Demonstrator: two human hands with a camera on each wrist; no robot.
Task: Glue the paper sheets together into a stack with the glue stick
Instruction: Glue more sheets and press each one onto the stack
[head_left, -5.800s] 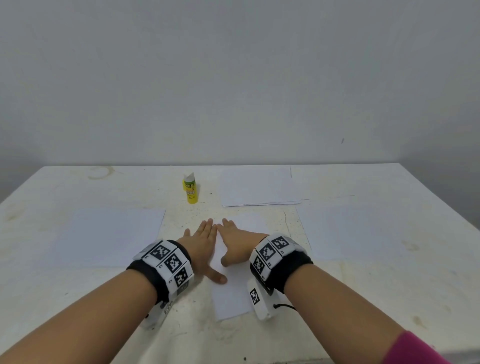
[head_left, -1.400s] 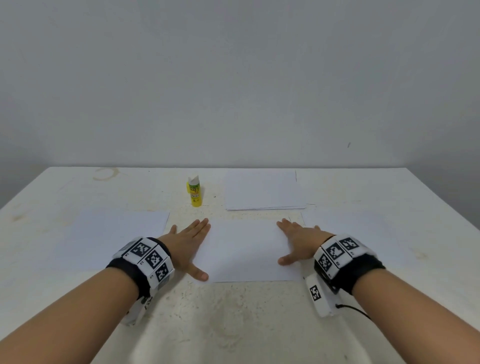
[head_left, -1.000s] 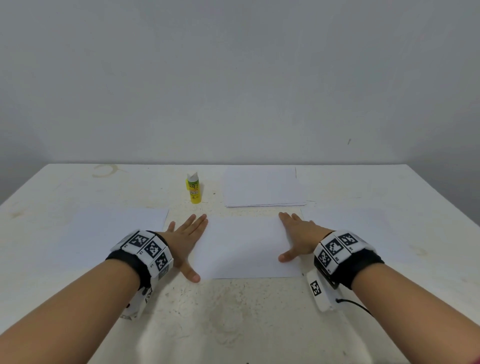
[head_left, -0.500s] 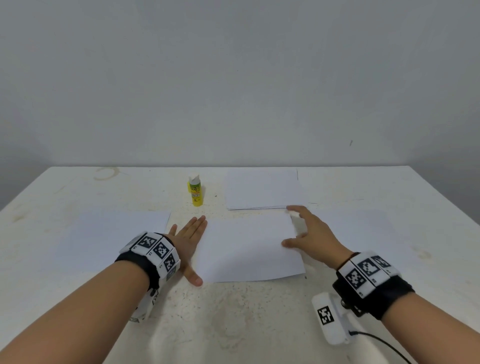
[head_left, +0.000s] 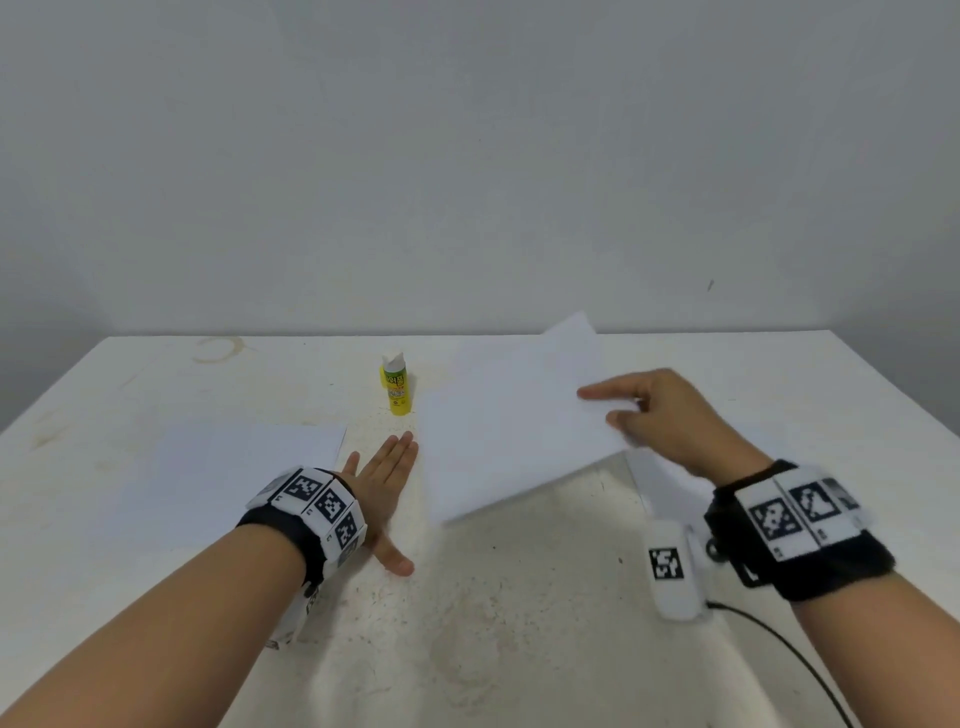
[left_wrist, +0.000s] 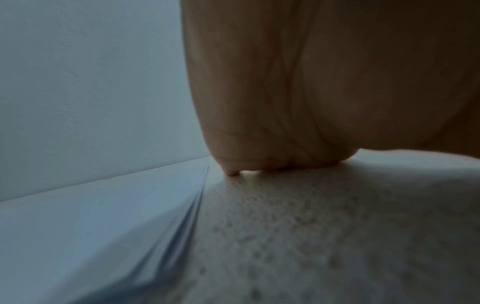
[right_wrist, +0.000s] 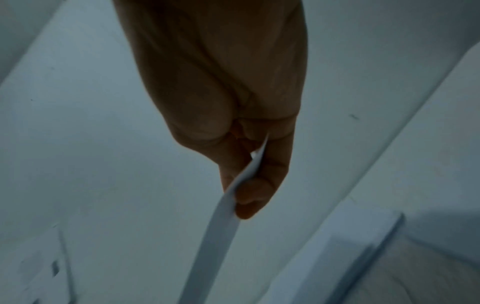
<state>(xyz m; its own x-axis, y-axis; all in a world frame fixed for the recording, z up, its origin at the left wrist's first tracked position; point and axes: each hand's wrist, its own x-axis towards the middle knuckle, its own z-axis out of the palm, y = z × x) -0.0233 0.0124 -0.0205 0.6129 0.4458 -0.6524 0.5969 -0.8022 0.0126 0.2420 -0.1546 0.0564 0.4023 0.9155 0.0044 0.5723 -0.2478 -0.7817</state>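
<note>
My right hand (head_left: 598, 407) pinches the right edge of a white paper sheet (head_left: 509, 431) and holds it tilted above the table's middle, the right side high. The right wrist view shows thumb and fingers (right_wrist: 249, 191) clamped on the sheet's edge (right_wrist: 207, 257). My left hand (head_left: 387, 483) lies flat with straight fingers on the bare table just left of the raised sheet, holding nothing. The yellow glue stick (head_left: 398, 388) stands upright, uncapped, behind the left hand. Another sheet (head_left: 223, 473) lies flat at the left, also seen as paper (left_wrist: 103, 226) in the left wrist view.
A further sheet (head_left: 655, 470) lies on the table under my right hand, mostly hidden. The raised sheet hides the paper stack at the back. The white table (head_left: 493, 623) is speckled, and a grey wall stands behind it. A black cable (head_left: 779, 644) trails from my right wrist.
My right hand left its flat rest on the middle sheet, took hold of its right edge and lifted it off the table. The left hand has stayed flat in place.
</note>
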